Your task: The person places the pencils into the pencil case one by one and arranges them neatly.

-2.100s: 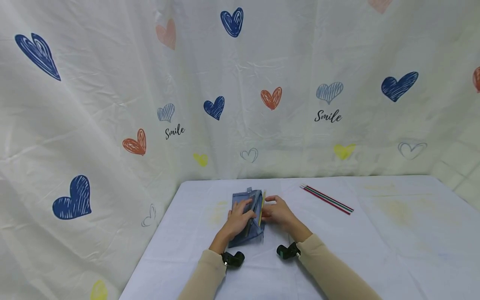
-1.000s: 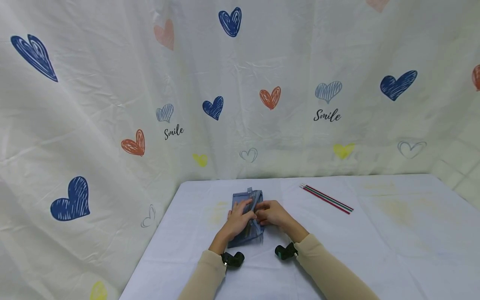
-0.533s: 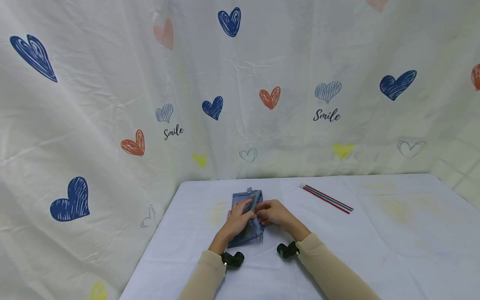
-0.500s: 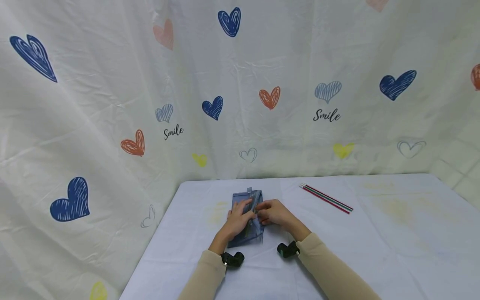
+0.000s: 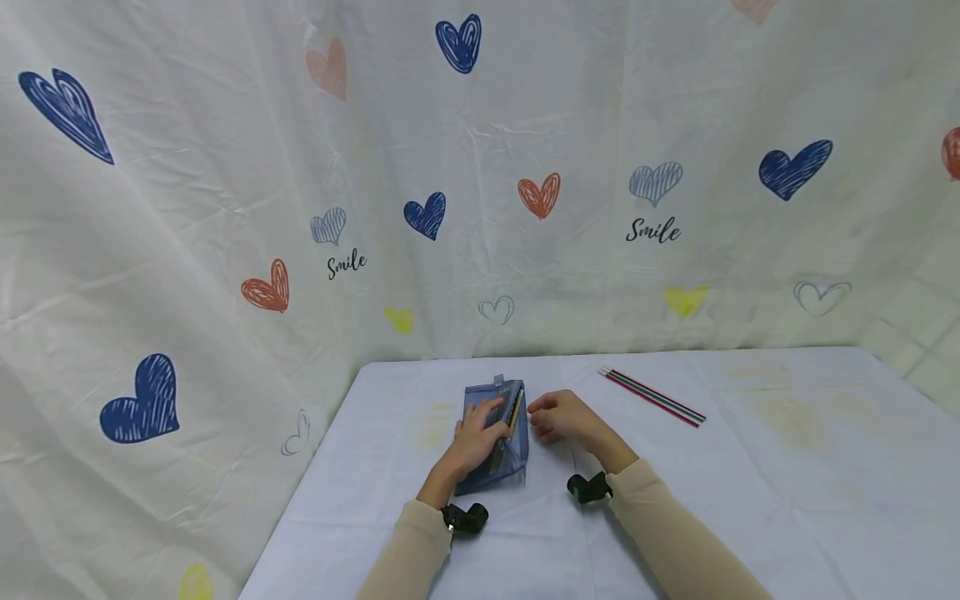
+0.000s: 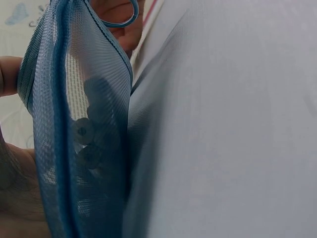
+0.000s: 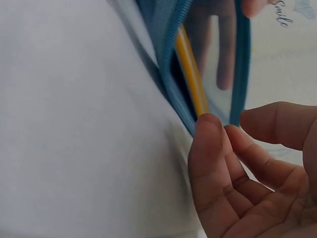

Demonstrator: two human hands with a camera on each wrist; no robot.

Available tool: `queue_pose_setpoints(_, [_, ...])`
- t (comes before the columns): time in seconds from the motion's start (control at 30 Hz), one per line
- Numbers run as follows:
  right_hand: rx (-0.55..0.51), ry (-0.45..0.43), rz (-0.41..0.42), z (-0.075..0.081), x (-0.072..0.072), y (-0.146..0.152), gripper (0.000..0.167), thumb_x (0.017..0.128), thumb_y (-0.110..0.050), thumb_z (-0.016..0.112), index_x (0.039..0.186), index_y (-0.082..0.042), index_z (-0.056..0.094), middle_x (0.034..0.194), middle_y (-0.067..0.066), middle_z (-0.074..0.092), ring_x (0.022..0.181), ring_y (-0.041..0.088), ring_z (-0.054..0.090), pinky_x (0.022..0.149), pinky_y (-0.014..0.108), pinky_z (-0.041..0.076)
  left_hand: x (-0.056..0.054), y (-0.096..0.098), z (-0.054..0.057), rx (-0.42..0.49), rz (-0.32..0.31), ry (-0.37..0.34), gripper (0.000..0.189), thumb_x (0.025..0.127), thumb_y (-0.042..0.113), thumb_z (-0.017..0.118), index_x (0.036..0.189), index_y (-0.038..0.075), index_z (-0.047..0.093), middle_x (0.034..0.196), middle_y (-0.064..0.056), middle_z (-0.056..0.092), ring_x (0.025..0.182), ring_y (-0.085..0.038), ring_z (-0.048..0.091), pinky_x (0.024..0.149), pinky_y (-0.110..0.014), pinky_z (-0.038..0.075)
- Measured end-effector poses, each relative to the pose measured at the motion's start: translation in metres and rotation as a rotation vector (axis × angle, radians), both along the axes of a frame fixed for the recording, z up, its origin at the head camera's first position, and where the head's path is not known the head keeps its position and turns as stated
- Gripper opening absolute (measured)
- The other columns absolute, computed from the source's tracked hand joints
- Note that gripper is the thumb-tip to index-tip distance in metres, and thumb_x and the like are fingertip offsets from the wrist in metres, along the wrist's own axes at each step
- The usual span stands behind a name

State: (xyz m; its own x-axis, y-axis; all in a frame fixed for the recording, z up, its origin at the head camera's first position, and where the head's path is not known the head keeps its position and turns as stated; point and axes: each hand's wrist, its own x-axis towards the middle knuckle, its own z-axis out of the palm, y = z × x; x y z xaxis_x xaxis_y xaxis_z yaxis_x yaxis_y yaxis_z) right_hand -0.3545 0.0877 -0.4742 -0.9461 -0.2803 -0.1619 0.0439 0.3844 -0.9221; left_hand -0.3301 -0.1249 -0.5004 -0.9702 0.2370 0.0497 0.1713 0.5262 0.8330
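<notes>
A blue mesh pencil case [image 5: 516, 460] with its zip undone lies on the white table. My left hand [image 5: 474, 435] holds its edge, fingers over the mesh and thumb at the opening. In the right wrist view, a yellow pencil [image 7: 190, 64] lies inside the opening. My right hand [image 5: 566, 417] is just right of the case, fingers loosely bent with nothing visible between them. One of its fingertips [image 7: 210, 126] is close to the pencil's end; contact is unclear. Round dark ends [image 6: 83, 131] show through the mesh in the left wrist view.
Several slim pencils [image 5: 652, 397] in red, green and dark colours lie together on the right of the table [image 5: 750, 500]. Behind it hangs a white cloth [image 5: 570, 108] printed with hearts. A dark wrist camera [image 5: 467, 519] sits under the left wrist.
My right hand had a yellow pencil by the case's right edge, then moved in at the opening. Now it is drawn back to the right, with the pencil inside. The left hand has stayed put.
</notes>
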Motion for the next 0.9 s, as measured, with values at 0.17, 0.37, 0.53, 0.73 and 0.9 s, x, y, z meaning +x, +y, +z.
queue_pose_setpoints(0.17, [0.057,0.041,0.0,0.015,-0.005,0.021,0.034,0.102,-0.014,0.055,0.128,0.006,0.062,0.114,0.022,0.071,0.089,0.022,0.072,0.079,0.036,0.062,0.0,-0.001,0.0,0.017,-0.003,0.0,0.075,0.084,0.04,0.059,0.155,0.018,0.046,0.165,-0.011,0.037,0.159,-0.044,0.004,0.124,-0.068,-0.003])
queue_pose_setpoints(0.37, [0.097,0.123,-0.036,0.027,-0.01,0.07,0.035,0.103,-0.017,0.055,0.131,0.005,0.06,0.121,0.027,0.067,0.094,0.026,0.071,0.082,0.034,0.061,-0.001,-0.002,-0.002,0.03,-0.017,0.01,0.076,0.084,0.04,0.058,0.155,0.017,0.045,0.165,-0.009,0.037,0.159,-0.044,0.003,0.123,-0.068,-0.004])
queue_pose_setpoints(0.53, [0.232,0.235,-0.097,0.027,-0.007,0.117,0.035,0.1,-0.016,0.057,0.128,0.005,0.062,0.112,0.026,0.069,0.089,0.024,0.07,0.076,0.03,0.06,-0.001,-0.003,-0.001,0.023,-0.015,0.008,0.076,0.084,0.04,0.059,0.155,0.019,0.045,0.165,-0.008,0.037,0.16,-0.043,0.003,0.124,-0.067,-0.004])
queue_pose_setpoints(0.73, [0.403,0.35,-0.12,0.014,-0.001,0.161,0.033,0.096,-0.017,0.06,0.124,0.002,0.065,0.102,0.015,0.071,0.082,0.021,0.069,0.066,0.031,0.053,-0.001,-0.002,-0.002,0.018,-0.016,0.007,0.075,0.084,0.041,0.058,0.155,0.019,0.045,0.165,-0.009,0.037,0.16,-0.043,0.003,0.124,-0.067,-0.003])
queue_pose_setpoints(0.9, [0.484,0.454,-0.13,0.006,0.002,0.179,0.027,0.094,-0.015,0.065,0.116,-0.002,0.07,0.098,0.01,0.072,0.086,0.02,0.065,0.067,0.031,0.049,0.0,-0.002,-0.001,0.012,-0.011,0.009,0.075,0.084,0.04,0.058,0.155,0.019,0.045,0.164,-0.008,0.038,0.16,-0.043,0.004,0.124,-0.067,-0.002])
